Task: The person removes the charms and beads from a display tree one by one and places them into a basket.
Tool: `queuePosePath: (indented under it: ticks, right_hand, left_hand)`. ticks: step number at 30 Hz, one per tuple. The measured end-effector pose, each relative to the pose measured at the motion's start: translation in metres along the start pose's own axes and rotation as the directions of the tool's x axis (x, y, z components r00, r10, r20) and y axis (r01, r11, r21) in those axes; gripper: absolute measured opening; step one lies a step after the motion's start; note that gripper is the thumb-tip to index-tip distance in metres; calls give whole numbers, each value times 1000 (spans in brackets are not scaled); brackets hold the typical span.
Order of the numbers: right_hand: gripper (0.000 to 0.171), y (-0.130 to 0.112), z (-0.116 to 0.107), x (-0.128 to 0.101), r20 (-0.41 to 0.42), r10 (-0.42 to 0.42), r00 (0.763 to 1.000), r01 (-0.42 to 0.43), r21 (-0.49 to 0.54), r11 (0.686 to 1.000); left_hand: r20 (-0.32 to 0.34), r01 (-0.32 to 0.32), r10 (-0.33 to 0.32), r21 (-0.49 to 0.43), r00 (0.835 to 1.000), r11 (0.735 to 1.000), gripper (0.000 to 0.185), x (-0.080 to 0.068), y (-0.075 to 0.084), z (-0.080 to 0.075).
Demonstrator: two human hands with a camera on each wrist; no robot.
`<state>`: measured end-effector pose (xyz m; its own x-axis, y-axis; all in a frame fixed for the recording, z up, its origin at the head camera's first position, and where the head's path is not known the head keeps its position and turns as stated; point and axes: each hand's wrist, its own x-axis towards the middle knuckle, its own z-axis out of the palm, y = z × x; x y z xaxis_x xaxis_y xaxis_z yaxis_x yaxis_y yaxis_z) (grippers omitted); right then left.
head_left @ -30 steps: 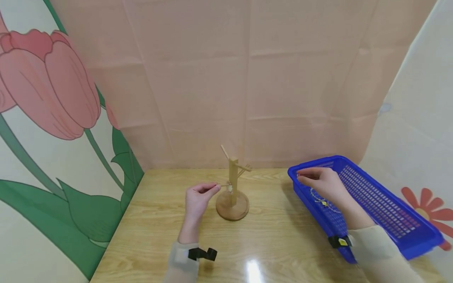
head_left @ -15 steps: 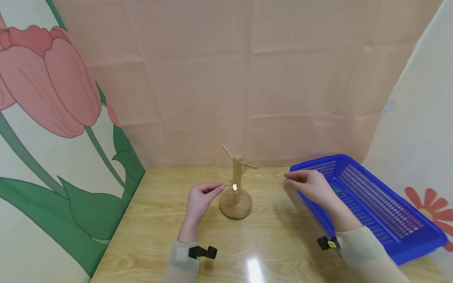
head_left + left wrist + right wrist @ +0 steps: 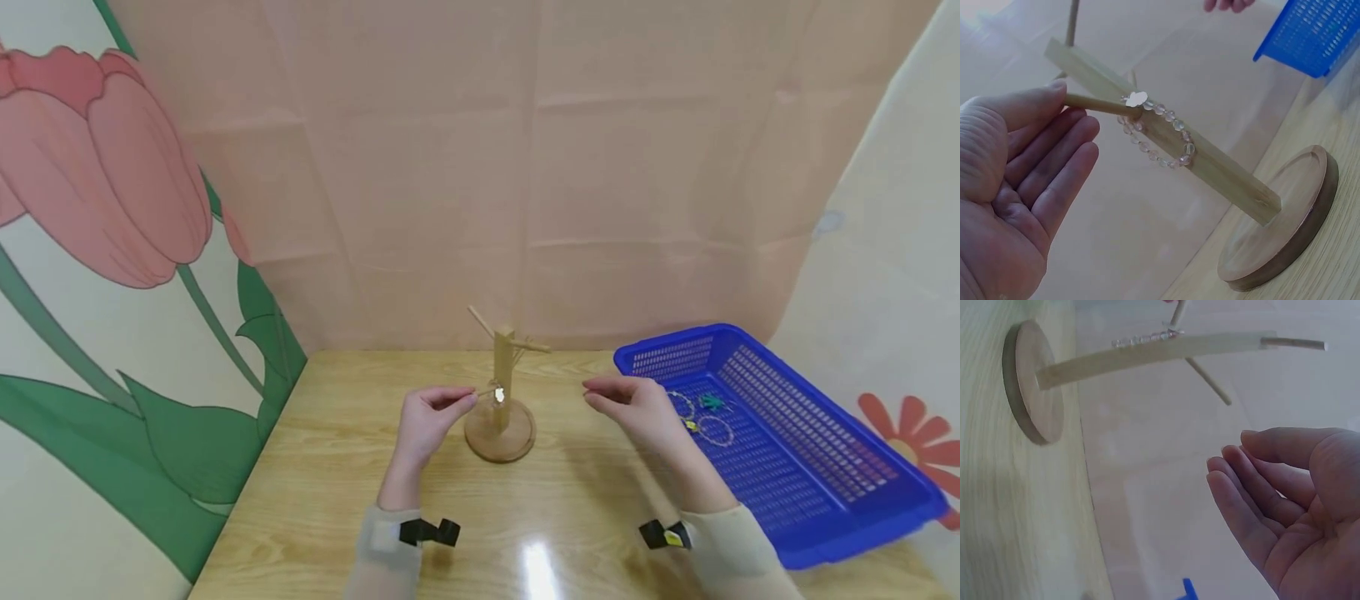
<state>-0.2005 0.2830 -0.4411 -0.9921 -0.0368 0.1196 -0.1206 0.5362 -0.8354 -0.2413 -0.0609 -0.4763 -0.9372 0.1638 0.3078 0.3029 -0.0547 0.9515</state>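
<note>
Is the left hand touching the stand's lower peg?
Touching. Left wrist view shows the left hand with fingertips against the peg end; the bracelet hangs on it.

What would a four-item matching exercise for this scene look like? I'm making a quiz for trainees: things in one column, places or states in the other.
Things:
1. clear bead bracelet
2. blue basket
3. right hand
4. wooden stand

Places or states:
A. empty, fingers relaxed
B. hanging on a peg
C. mid-table, round base
D. right table side, holds bracelets

Pairs: 1-B, 2-D, 3-A, 4-C
</note>
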Motion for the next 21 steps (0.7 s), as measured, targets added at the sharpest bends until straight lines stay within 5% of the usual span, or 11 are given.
queuePosePath:
  ticks: [21]
  right_hand:
    - [27,5,56,15,-94,-99,991,103,41,994]
  left_hand:
    - [4,-9,9,-2,1000,1000,12,1,1,5]
